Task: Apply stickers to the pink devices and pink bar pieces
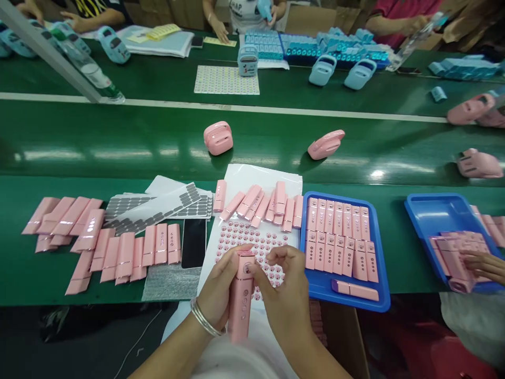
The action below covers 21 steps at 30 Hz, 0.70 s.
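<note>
My left hand (pixel 219 289) is wrapped round a long pink plastic panel (pixel 241 302) held upright near the table's front edge. My right hand (pixel 284 287) pinches the panel's upper part, thumb pressed near a round sticker at its top. Under both hands lies a white sheet of small round pink stickers (pixel 252 242). Just right of my right hand stands a blue tray (pixel 343 295) filled with rows of pink panels.
Loose pink panels (pixel 118 247) lie at the left, with grey sticker sheets (pixel 158 208) and a black phone (pixel 194 243). More panels (pixel 268 202) are piled behind the sticker sheet. Pink housings (pixel 218 138) ride the green conveyor. Another person's hand (pixel 485 263) reaches a second blue tray (pixel 437 216).
</note>
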{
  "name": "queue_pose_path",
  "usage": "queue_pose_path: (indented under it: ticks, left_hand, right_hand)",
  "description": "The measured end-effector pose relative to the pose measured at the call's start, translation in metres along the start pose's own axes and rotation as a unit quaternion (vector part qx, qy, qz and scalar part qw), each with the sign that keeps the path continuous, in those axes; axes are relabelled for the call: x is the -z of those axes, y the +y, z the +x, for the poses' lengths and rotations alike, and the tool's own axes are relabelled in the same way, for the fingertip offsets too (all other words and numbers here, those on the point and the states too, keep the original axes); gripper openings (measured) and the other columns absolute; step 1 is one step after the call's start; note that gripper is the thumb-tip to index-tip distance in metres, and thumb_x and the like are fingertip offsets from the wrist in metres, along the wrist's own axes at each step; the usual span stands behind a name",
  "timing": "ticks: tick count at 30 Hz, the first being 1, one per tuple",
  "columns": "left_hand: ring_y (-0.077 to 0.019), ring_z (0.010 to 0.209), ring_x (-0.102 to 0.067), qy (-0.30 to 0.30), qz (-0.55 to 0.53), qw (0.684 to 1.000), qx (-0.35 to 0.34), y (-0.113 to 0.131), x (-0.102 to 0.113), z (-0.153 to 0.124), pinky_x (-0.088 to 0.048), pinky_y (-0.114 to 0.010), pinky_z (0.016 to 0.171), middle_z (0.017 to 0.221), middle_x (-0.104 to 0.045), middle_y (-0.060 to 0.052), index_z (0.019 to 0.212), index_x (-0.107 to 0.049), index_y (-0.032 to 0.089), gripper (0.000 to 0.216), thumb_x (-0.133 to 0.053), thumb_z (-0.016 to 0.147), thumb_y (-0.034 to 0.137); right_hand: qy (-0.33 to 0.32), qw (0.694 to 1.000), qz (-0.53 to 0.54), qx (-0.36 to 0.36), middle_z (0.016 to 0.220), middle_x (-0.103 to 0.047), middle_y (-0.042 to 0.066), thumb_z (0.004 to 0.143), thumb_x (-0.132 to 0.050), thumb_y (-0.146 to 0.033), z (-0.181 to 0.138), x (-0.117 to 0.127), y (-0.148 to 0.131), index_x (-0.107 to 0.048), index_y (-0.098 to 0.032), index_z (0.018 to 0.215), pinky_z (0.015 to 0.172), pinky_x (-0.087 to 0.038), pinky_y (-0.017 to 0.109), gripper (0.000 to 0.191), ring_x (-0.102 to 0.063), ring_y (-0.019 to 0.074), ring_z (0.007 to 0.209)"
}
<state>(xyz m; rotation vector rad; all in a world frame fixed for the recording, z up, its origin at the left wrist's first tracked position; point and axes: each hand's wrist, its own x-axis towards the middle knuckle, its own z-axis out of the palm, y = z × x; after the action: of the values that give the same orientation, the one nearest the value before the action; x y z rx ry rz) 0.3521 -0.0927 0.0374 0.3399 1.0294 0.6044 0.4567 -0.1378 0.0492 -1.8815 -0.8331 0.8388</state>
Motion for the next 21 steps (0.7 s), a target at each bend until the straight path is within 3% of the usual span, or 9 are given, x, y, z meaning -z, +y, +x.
queue_pose_path:
  ticks: [3,5,8,10,12,14,15,18,21]
  left_hand:
    - [-0.0157,0.071,-0.059,0.062,0.006,0.998,-0.032,-0.004,-0.002,0.01,-0.047,-0.027,0.06,0.084,-0.062,-0.002,0.104,-0.055,0.025,0.037,-0.057,0.075,0.048]
    - [-0.0197,0.081,-0.06,0.05,0.046,0.997,-0.028,-0.011,-0.004,0.019,-0.048,-0.03,0.065,0.09,-0.063,-0.003,0.104,-0.055,0.024,0.038,-0.055,0.076,0.049]
    - [-0.0247,0.105,-0.052,0.008,0.238,0.97,-0.041,-0.02,-0.001,0.039,-0.044,-0.036,0.083,0.109,-0.059,-0.007,0.104,-0.057,0.023,0.038,-0.049,0.078,0.05]
    - [-0.0259,0.118,-0.041,0.054,0.405,0.903,-0.133,-0.019,0.006,0.061,-0.035,-0.04,0.096,0.12,-0.052,-0.008,0.107,-0.056,0.023,0.038,-0.047,0.079,0.047]
    - [-0.0279,0.123,-0.034,0.146,0.543,0.795,-0.228,-0.011,0.016,0.088,-0.026,-0.045,0.103,0.125,-0.045,-0.011,0.114,-0.052,0.021,0.042,-0.048,0.078,0.043]
    - [-0.0315,0.121,-0.034,0.202,0.648,0.69,-0.251,0.001,0.025,0.118,-0.025,-0.047,0.102,0.124,-0.041,-0.017,0.12,-0.048,0.014,0.049,-0.048,0.078,0.04]
    - [-0.0326,0.119,-0.036,0.201,0.691,0.65,-0.244,0.007,0.028,0.132,-0.027,-0.047,0.101,0.122,-0.042,-0.019,0.122,-0.046,0.01,0.053,-0.048,0.078,0.04]
    - [-0.0344,0.109,-0.045,0.142,0.752,0.6,-0.231,0.021,0.031,0.163,-0.036,-0.045,0.092,0.11,-0.052,-0.021,0.118,-0.048,0.005,0.052,-0.048,0.078,0.038]
    - [-0.0374,0.102,-0.048,0.11,0.774,0.575,-0.241,0.024,0.024,0.174,-0.039,-0.047,0.085,0.102,-0.056,-0.023,0.107,-0.054,0.004,0.043,-0.043,0.079,0.035]
  right_hand:
    - [-0.08,0.997,-0.001,0.009,0.113,-0.056,0.007,0.074,-0.063,-0.028,-0.007,-0.009,0.015,-0.04,-0.024,0.121,0.085,-0.048,0.039,0.052,-0.055,0.0225,0.1]
    - [-0.13,0.991,-0.003,0.01,0.119,-0.056,0.005,0.075,-0.059,-0.017,-0.01,-0.011,0.026,-0.036,-0.027,0.126,0.087,-0.048,0.036,0.057,-0.055,0.0215,0.105]
    - [-0.103,0.989,-0.103,0.039,0.109,-0.062,0.004,0.076,-0.054,-0.01,-0.005,0.005,0.052,-0.045,-0.025,0.118,0.078,-0.052,0.032,0.045,-0.059,0.0201,0.096]
    - [-0.066,0.975,-0.199,0.07,0.103,-0.064,0.005,0.079,-0.051,-0.009,0.003,0.031,0.075,-0.051,-0.023,0.112,0.077,-0.051,0.034,0.035,-0.059,0.0216,0.093]
    - [-0.051,0.957,-0.271,0.095,0.103,-0.064,0.007,0.082,-0.045,-0.006,0.013,0.064,0.102,-0.057,-0.022,0.106,0.082,-0.047,0.041,0.031,-0.056,0.0247,0.096]
    - [-0.049,0.943,-0.312,0.107,0.101,-0.065,0.01,0.081,-0.043,-0.003,0.021,0.095,0.128,-0.061,-0.021,0.101,0.083,-0.043,0.046,0.032,-0.054,0.0279,0.096]
    - [-0.05,0.937,-0.328,0.111,0.099,-0.066,0.01,0.08,-0.043,-0.002,0.024,0.107,0.14,-0.063,-0.021,0.099,0.083,-0.043,0.047,0.033,-0.054,0.0284,0.095]
    - [-0.052,0.926,-0.356,0.118,0.096,-0.066,0.01,0.077,-0.042,0.002,0.027,0.128,0.166,-0.065,-0.022,0.097,0.084,-0.043,0.047,0.038,-0.055,0.0273,0.091]
    - [-0.046,0.923,-0.36,0.125,0.097,-0.066,0.011,0.075,-0.041,0.004,0.023,0.123,0.174,-0.064,-0.02,0.098,0.091,-0.039,0.049,0.041,-0.055,0.0277,0.095]
